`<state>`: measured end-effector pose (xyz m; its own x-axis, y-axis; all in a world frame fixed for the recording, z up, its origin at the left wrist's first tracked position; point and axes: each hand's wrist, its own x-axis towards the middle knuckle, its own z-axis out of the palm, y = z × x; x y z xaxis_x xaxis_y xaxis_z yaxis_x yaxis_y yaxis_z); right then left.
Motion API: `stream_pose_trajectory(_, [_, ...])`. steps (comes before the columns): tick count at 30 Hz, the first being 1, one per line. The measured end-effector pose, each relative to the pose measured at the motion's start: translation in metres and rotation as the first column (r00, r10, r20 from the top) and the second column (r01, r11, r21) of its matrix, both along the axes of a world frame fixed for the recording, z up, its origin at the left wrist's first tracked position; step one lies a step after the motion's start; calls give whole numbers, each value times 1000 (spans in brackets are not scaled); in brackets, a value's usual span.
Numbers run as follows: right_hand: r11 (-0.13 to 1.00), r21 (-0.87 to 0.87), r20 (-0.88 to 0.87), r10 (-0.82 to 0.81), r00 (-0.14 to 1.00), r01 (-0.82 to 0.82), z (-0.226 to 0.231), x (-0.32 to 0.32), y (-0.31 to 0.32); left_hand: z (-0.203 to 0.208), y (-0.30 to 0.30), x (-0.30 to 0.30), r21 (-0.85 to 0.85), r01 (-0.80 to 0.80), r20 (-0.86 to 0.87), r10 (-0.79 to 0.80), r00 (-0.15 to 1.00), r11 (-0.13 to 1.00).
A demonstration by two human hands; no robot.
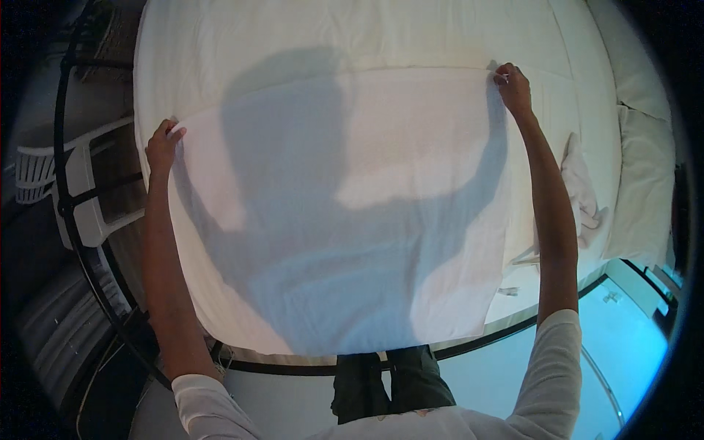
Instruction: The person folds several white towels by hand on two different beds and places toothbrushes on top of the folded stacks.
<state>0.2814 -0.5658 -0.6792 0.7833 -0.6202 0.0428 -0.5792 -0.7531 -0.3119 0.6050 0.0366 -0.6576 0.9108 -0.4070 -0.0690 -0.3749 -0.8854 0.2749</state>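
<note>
A thin, pale white cloth (455, 286), roughly rectangular, is spread over a bed with a cream sheet (440, 33). Its far left corner is pinched between the thumb and fingers of my left hand (162, 149). My right hand (515, 91) grips the far right corner, its fingers closed. Both arms reach out wide, and the far edge runs fairly straight between my hands. Soft wrinkles cross the near part of the cloth, whose lower edge reaches the bed's near side by my legs. The shadow of my head and arms falls over it.
A crumpled pale cloth (579, 183) lies beyond my right forearm, near cream pillows (645, 169) at the bed's right end. A black metal bed frame (63, 147) curves along the left and near sides. Behind it on the left stands a white plastic chair (92, 194).
</note>
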Motion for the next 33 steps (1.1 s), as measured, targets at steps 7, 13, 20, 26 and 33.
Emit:
stream_pose_trajectory(7, [982,-181,-267,-105,958,57,50,-2,29,21,-5,-130,-244,-60,371,151,916,968])
stream_pose_trajectory(13, [978,195,313,6,950,-71,128,-61,238,-7,171,-414,12,-470,-2,470,882,882])
stream_pose_trajectory(20, [916,291,262,203,944,-277,80,-168,497,-1,220,-523,-170,-590,-334,518,788,789])
stream_pose_trajectory(26, [835,395,-4,418,908,-383,88,-202,593,-2,262,-531,-71,-667,-600,503,623,741])
stream_pose_trajectory(33, [292,834,367,337,867,-467,146,-220,579,121,103,-480,-279,-895,-957,-19,290,348])
